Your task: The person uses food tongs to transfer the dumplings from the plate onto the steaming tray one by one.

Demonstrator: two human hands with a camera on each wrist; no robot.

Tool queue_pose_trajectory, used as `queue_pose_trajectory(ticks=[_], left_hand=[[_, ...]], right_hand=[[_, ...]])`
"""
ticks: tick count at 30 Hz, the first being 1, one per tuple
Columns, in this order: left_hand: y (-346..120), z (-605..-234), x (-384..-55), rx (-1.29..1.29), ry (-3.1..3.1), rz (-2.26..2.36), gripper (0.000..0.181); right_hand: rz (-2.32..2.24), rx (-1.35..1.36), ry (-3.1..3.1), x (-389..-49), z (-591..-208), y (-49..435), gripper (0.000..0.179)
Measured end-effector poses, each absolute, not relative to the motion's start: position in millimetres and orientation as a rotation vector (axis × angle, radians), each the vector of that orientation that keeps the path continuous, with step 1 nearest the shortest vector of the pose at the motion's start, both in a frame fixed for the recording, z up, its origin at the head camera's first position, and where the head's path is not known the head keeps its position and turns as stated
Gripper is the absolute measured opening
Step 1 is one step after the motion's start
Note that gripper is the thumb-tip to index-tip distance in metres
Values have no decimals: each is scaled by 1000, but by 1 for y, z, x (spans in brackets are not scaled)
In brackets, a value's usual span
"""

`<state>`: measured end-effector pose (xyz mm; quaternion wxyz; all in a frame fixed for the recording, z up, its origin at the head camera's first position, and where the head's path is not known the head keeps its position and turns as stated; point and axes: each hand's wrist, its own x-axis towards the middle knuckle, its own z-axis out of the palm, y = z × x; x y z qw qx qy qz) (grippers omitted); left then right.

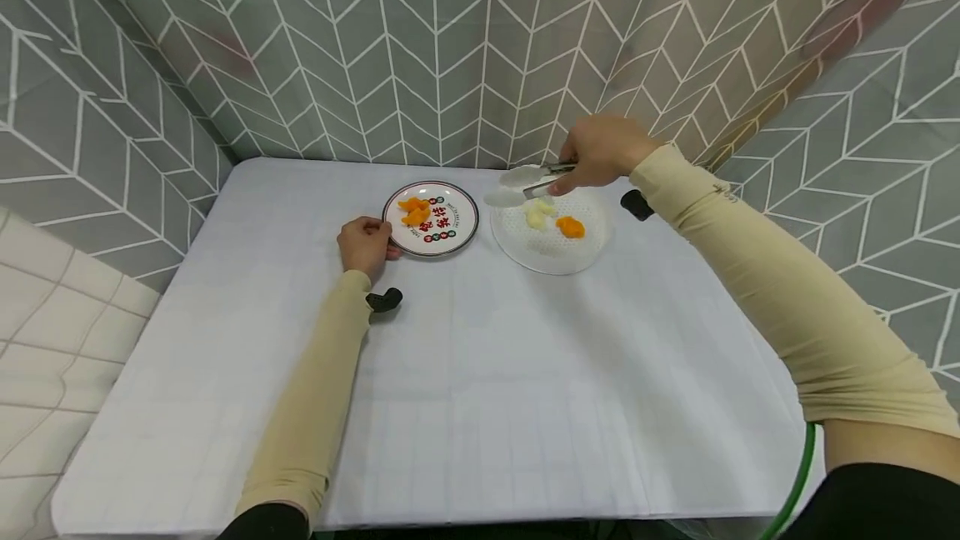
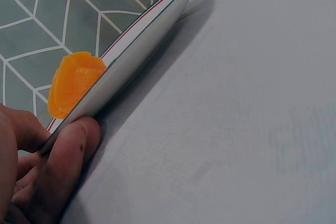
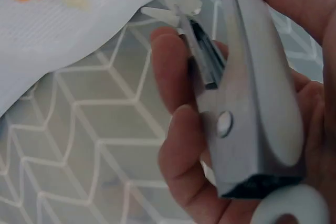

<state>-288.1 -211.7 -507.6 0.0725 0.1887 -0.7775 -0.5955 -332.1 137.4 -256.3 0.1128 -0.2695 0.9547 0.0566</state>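
Observation:
My left hand (image 1: 365,245) pinches the near-left rim of a white plate (image 1: 431,254) with a dark edge and red lettering. In the left wrist view, a fingertip (image 2: 90,129) lies under the plate's rim. Orange food pieces (image 1: 416,211) sit on the plate's left side. My right hand (image 1: 606,150) grips metal tongs (image 3: 262,77) with pale, translucent heads, spread apart. The heads are over the back-left part of a clear textured plate (image 1: 525,257), close to pale yellow pieces (image 1: 538,217). An orange piece (image 1: 570,227) lies beside those, and nothing shows between the tong heads.
Both plates stand side by side toward the back of a table (image 1: 450,407) covered with white cloth. A grey curtain (image 1: 405,48) with white zigzag lines hangs behind it and at the sides. A green cable (image 1: 797,482) runs by the front-right corner.

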Motion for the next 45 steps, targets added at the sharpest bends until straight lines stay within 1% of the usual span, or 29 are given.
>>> queue_pose_trajectory(ticks=[4,7,10,14,16,19,21,34,45], left_hand=[[-213,-512,-283,580,-2328,-1788,33],[-213,-512,-280,583,-2329,-1783,33],[-214,-510,-279,576,-2340,-1785,34],[-211,-507,-280,573,-2345,-1782,33],[-210,-505,-280,566,-2340,-1781,33],[-208,-505,-278,561,-2331,-1788,32],[-208,-505,-278,550,-2320,-1796,32],[-209,-505,-278,542,-2302,-1810,30],[-211,-506,-278,519,-2272,-1835,29]], right_hand=[[168,-939,2807,-331,-270,110,36],[162,-1007,2809,-330,-280,92,43],[186,-1096,2804,-331,-290,78,41],[204,-1212,2803,-335,-299,65,39],[199,-1246,2803,-338,-304,61,43],[171,-1299,2793,-342,-310,55,44],[167,-1314,2790,-344,-313,53,46],[158,-1330,2739,-352,-319,43,45],[135,-1414,2721,-357,-326,37,43]])
